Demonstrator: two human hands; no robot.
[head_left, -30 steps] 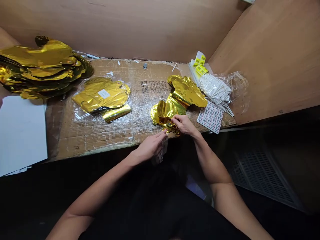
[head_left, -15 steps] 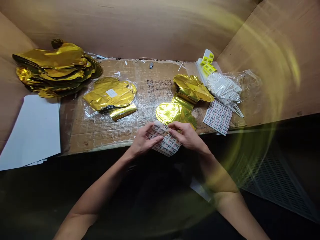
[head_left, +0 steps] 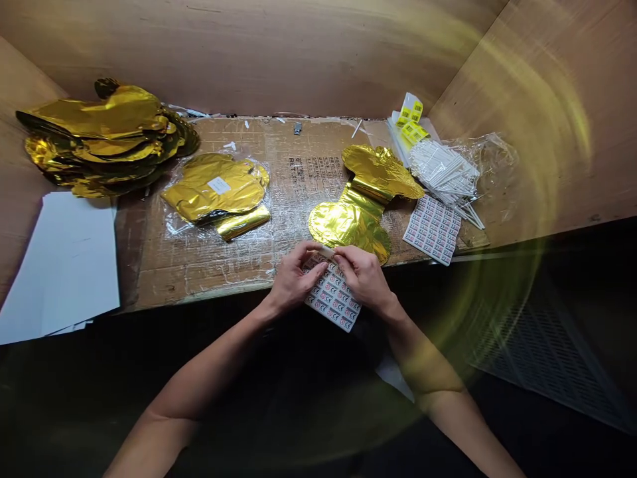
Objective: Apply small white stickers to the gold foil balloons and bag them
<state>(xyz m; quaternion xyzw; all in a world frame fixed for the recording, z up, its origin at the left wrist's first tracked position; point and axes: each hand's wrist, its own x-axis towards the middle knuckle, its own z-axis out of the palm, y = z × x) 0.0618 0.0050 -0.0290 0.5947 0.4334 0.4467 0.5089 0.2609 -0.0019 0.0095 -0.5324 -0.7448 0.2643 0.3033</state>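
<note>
My left hand (head_left: 298,279) and my right hand (head_left: 363,277) pinch the top edge of a sheet of small printed stickers (head_left: 334,299), peeling at its upper corner. The sheet hangs over the front edge of the cardboard-covered bench (head_left: 303,136). Just beyond my right hand lies a gold foil balloon (head_left: 355,212), flat and not touching my fingers. A similar sticker sheet (head_left: 432,230) lies to its right.
A pile of gold foil balloons (head_left: 104,143) sits at the far left, beside a bagged gold balloon (head_left: 213,189). White sticks (head_left: 442,172) in clear plastic and yellow labels (head_left: 411,126) lie back right. White paper sheets (head_left: 60,265) lie left. Wooden walls enclose the bench.
Both hands have left the gold balloon and brought the sticker sheet up over the bench edge. They now pinch close together at its top edge, and the balloon lies flatter.
</note>
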